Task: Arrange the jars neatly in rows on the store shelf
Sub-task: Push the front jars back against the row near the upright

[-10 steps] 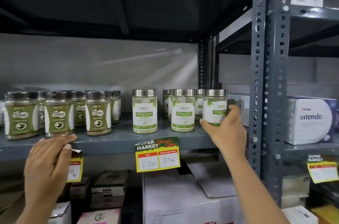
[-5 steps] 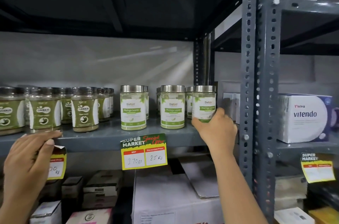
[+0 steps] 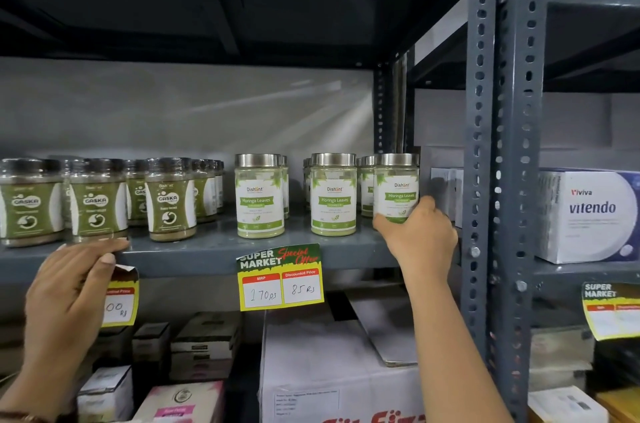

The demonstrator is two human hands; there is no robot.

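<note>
On the grey metal shelf (image 3: pixel 207 251) stand white-labelled Moringa jars with silver lids. One jar (image 3: pixel 259 196) is at the middle, a second (image 3: pixel 333 196) to its right, with more behind them. My right hand (image 3: pixel 417 235) grips the rightmost Moringa jar (image 3: pixel 396 187) at its base, near the shelf's right end. To the left stand several dark-lidded green Gaska jars (image 3: pixel 169 199) in rows. My left hand (image 3: pixel 74 287) rests with its fingertips on the shelf's front edge, below those jars, holding nothing.
A slotted steel upright (image 3: pixel 504 180) stands just right of my right hand. Beyond it sits a white Vitendo box (image 3: pixel 588 215). A yellow price tag (image 3: pixel 280 279) hangs from the shelf edge. Cartons and small boxes (image 3: pixel 332 370) fill the lower shelf.
The view has shifted slightly. My right hand stays closed on the rightmost Moringa jar, which sits a little closer to its neighbours. My left hand remains at the shelf edge.
</note>
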